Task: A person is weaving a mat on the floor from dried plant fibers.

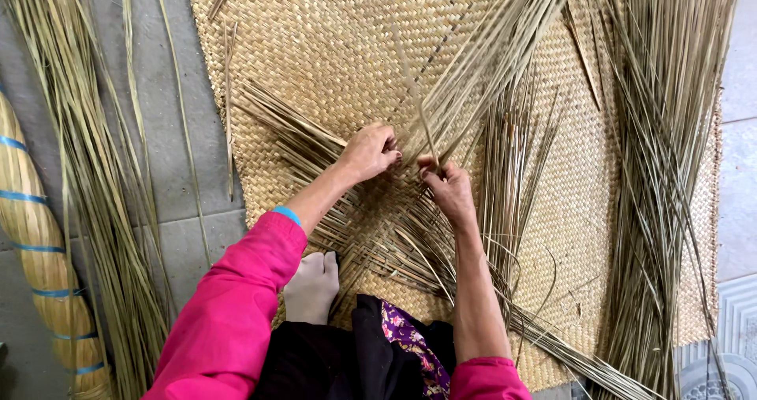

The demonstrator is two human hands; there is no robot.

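At frame centre, left hand [369,152] pressing strands [315,144] onto mat [315,37], right hand [448,189] pinching reed [416,100]; risk: reed snapping if bent sharply.

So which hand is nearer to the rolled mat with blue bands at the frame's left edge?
Left. The left hand lies on the mat's side of the loose weaving strands; the right hand sits beyond it, farther from the rolled mat.

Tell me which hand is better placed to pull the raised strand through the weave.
Probably the right hand: its fingers already pinch the raised strand at its base. The left hand presses on the crossing strands beside it, on the mat.
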